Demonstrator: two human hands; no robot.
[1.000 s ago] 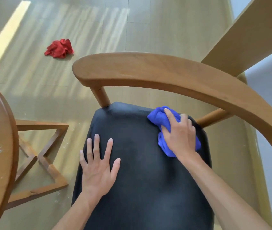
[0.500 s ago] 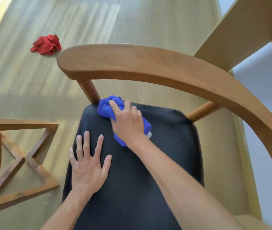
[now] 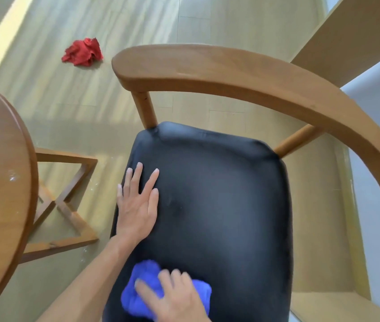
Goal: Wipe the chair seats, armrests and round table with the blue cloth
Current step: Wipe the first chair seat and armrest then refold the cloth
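A wooden chair has a black padded seat (image 3: 219, 194) and a curved wooden armrest and back rail (image 3: 230, 70) arching over it. My right hand (image 3: 177, 298) grips the bunched blue cloth (image 3: 142, 289) and presses it on the seat's near left part; the hand is blurred by motion. My left hand (image 3: 138, 205) lies flat on the seat's left side with straight fingers. The round wooden table (image 3: 1, 170) fills the left edge, with white specks on its top.
A crumpled red cloth (image 3: 82, 55) lies on the floor beyond the chair. The table's crossed wooden base (image 3: 68, 205) stands between table and chair. A pale wooden panel (image 3: 346, 38) rises at the upper right, close behind the chair back.
My right hand has dragged the blue cloth from the seat's far edge, leftward and then down to the near left part. My left hand stayed flat on the seat.
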